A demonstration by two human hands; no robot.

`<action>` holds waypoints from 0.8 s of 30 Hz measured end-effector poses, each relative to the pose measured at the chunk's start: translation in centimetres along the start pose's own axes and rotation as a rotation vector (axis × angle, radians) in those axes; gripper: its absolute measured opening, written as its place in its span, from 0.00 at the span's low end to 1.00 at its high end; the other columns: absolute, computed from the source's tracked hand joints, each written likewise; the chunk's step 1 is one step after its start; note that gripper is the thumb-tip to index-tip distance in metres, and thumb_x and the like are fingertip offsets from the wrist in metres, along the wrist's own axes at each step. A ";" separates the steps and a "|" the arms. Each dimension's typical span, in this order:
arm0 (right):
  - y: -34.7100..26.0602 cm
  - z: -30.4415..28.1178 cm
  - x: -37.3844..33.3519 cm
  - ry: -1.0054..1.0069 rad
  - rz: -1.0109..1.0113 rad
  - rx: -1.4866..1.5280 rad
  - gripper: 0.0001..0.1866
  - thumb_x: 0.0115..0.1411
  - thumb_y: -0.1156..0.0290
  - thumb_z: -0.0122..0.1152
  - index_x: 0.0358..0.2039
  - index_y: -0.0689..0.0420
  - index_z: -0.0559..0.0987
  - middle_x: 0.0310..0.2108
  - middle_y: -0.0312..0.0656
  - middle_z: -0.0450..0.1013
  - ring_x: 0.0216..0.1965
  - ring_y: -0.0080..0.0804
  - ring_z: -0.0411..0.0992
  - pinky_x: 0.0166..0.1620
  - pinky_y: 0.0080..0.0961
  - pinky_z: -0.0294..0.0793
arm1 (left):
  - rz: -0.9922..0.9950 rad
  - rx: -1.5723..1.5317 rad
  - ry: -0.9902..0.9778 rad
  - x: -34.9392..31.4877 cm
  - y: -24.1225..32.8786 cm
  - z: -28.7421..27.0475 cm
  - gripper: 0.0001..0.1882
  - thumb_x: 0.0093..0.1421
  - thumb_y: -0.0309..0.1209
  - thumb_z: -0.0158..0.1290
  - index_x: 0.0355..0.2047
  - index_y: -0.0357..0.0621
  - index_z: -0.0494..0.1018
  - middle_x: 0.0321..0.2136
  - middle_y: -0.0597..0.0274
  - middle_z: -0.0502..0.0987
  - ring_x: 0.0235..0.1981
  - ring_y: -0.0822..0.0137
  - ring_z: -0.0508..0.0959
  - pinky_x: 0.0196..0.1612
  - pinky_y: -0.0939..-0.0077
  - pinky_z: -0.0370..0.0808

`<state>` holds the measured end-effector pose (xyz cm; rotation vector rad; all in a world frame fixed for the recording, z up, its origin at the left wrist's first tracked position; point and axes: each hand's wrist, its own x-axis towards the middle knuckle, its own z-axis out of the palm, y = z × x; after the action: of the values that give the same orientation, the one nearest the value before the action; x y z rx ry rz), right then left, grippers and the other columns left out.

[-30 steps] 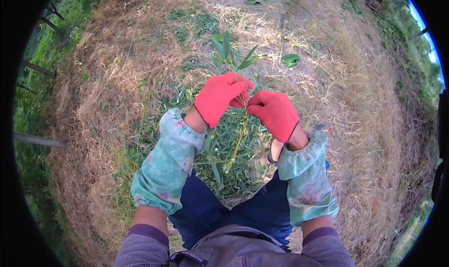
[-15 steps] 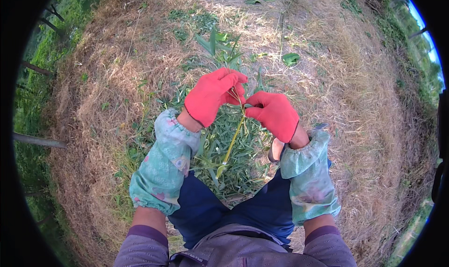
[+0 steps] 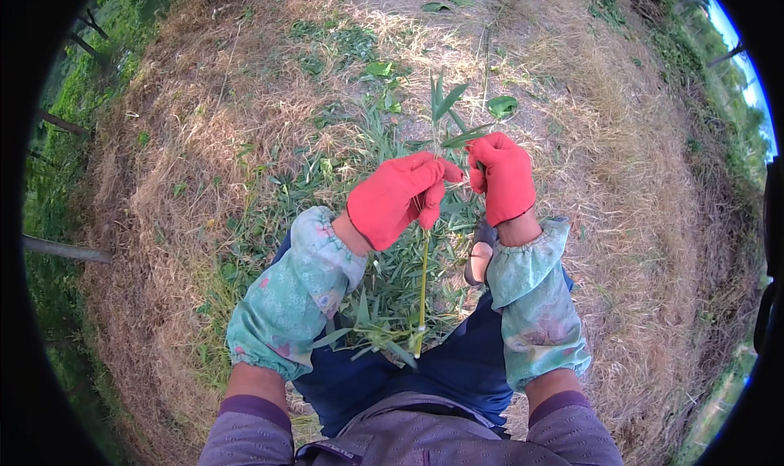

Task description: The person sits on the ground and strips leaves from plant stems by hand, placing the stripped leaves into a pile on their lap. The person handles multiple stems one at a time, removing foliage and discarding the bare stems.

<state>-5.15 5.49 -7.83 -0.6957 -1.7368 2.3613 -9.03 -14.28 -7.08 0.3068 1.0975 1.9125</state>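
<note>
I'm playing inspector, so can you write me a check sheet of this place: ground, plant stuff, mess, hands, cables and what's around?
Surface: mostly dry grass.
Job's things: yellow-green stem, leaves near both ends.
Clutter: loose green leaves on the ground below.
Left red-gloved hand: closed on the stem.
Right red-gloved hand: curled beside the upper leaves; grip unclear.
Cables: nothing seen.
Surroundings: green bushes and tree trunks at the left.

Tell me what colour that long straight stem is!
The stem is yellowish-green, clearest in the head view.
</note>
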 end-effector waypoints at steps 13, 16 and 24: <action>-2.2 -0.4 -2.2 0.252 -0.551 -0.722 0.17 0.57 0.72 0.66 0.48 0.59 0.79 0.44 0.42 0.79 0.29 0.24 0.77 0.34 0.26 0.76 | 0.087 0.475 0.213 0.9 0.2 -0.1 0.17 0.71 0.39 0.45 0.43 0.40 0.78 0.21 0.67 0.73 0.21 0.75 0.74 0.27 0.79 0.71; -2.5 1.1 -2.9 0.176 -0.445 -0.465 0.19 0.57 0.74 0.65 0.50 0.58 0.79 0.45 0.41 0.79 0.27 0.21 0.75 0.32 0.25 0.75 | -0.011 0.645 0.389 1.0 0.5 1.3 0.14 0.69 0.37 0.48 0.43 0.43 0.79 0.22 0.63 0.74 0.20 0.73 0.74 0.27 0.76 0.72; -1.7 1.3 -3.1 0.004 -0.728 -0.933 0.20 0.53 0.71 0.71 0.48 0.55 0.80 0.41 0.42 0.77 0.27 0.33 0.75 0.32 0.30 0.75 | 0.337 1.030 0.454 2.0 -1.9 0.0 0.12 0.66 0.36 0.52 0.43 0.43 0.78 0.30 0.49 0.78 0.31 0.52 0.78 0.35 0.64 0.74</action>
<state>-3.21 3.75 -5.08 -0.0659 -2.4885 1.0321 -9.16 -12.31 -8.97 0.6628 2.4304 1.5549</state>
